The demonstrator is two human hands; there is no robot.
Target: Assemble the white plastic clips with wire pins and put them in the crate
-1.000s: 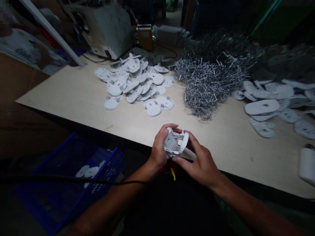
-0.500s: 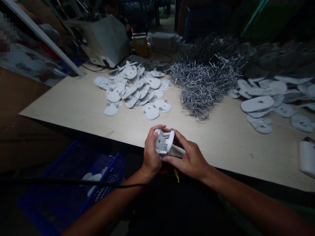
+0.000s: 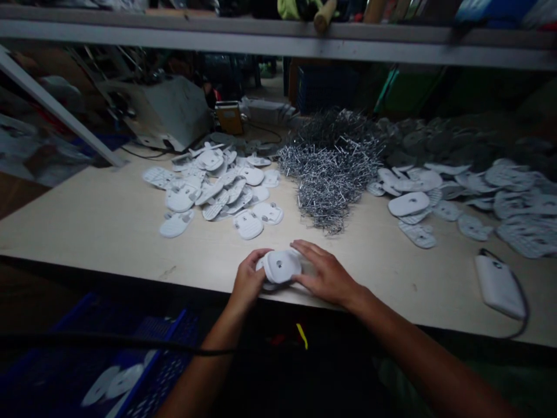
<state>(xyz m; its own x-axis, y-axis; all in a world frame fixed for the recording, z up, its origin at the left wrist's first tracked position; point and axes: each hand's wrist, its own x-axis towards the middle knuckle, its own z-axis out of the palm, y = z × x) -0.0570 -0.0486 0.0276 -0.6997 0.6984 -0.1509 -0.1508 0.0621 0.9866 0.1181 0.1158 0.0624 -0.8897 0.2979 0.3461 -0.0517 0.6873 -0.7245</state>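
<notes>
A white rounded plastic part (image 3: 285,268) with a small dark hole in its face is held at the table's front edge. More white plastic shows beneath its face, partly hidden by the fingers. My left hand (image 3: 249,280) grips its left side, thumb at the front and fingers curled behind. On the other side, my right hand (image 3: 331,277) has its thumb and fingers closed about the right end. Beyond the hands lies a heap of white oval plastic pieces (image 3: 248,224), beside a pile of thin metal pins (image 3: 324,194).
More white oval pieces (image 3: 409,203) spread across the right of the table (image 3: 108,232). A white power bank (image 3: 499,287) with a cable lies near the right front. Below left stands a blue crate (image 3: 169,342) with white pieces in it. A shelf (image 3: 217,45) crosses above; a machine (image 3: 161,110) stands back left.
The held part has turned so its flat, holed face points up; before, its open inside showed. My view has tilted up, bringing the shelf and power bank further into sight.
</notes>
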